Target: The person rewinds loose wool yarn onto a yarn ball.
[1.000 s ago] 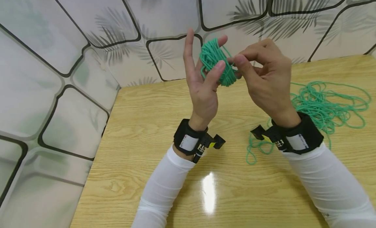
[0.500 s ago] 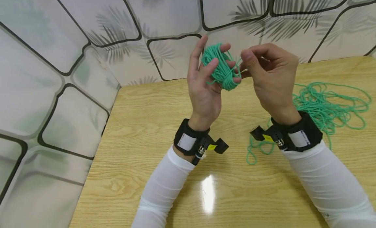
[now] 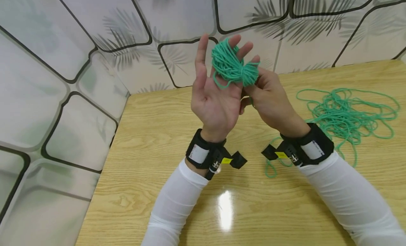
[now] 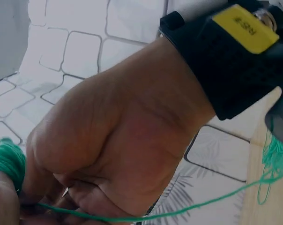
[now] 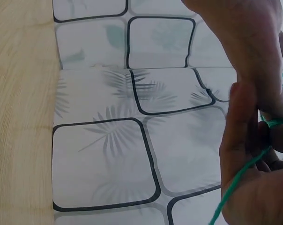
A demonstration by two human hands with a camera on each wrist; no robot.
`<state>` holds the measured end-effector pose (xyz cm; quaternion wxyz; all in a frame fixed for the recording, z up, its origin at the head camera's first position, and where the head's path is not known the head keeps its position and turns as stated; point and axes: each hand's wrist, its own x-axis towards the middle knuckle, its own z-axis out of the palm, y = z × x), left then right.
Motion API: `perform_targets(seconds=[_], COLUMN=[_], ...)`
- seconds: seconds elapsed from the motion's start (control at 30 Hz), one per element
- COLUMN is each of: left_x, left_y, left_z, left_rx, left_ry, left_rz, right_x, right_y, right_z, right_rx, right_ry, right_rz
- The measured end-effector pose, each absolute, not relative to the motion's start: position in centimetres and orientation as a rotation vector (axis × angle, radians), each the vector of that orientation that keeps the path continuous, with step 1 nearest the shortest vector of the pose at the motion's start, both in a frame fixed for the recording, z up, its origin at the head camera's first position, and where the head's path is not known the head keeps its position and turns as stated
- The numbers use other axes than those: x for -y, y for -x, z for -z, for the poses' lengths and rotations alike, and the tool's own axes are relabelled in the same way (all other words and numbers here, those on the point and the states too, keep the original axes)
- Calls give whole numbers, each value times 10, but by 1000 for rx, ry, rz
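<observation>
1 patterned wall (image 3: pixel 180 17), 1 wooden table (image 3: pixel 152 133), a left hand (image 3: pixel 217 98) and a right hand (image 3: pixel 272 98), 1 bundle (image 3: pixel 229 63) of green cord.

The wall, pale and dark-lined, backs the table's far edge; its left edge lies well apart from both hands (glossy, grained wood stretches between). To their right sprawls a loose heap (image 3: pixel 345 115) of looped cord. The left hand is spread, palm showing, the bundle resting against its fingers. Gathered near its right end, the bundle fans out leftward. Just beside it, the right hand's bent fingers hold 1 thin strand (image 4: pixel 132 219).
</observation>
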<state>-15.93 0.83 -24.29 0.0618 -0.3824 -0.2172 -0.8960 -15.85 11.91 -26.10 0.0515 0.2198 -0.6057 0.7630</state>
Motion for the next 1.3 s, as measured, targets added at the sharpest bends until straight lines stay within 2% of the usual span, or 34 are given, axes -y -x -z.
perform_targets(seconds=[0.4,0.57,0.97,1.03,1.17,1.23,1.3], left_x=[-19,-27,-28,-28,-22,-14,-2], left_y=[150,143,133,131,128,131,136], left_z=[236,236,231,231,230,229,225], left_rx=[823,872,941,968,1103,1243,1469], left_ry=[1156,1184,1195,1123,799,626,562], left_rz=[2279,2247,2331,2383,2429,2378,2255], right_x=[-121,-120,-128,-132,-139,-141,-143], right_y=[150,152,155,156,159,160,160], right_z=[253,253,245,243,239,238,238], right_rx=[1803,1611,1215,1148,1143,1189,1249], right_ry=[-805,-715,-721,-720,-716,-734,-770], right_rz=[-2203,-2277,-2426,-2437,-2326,-2247,-2197])
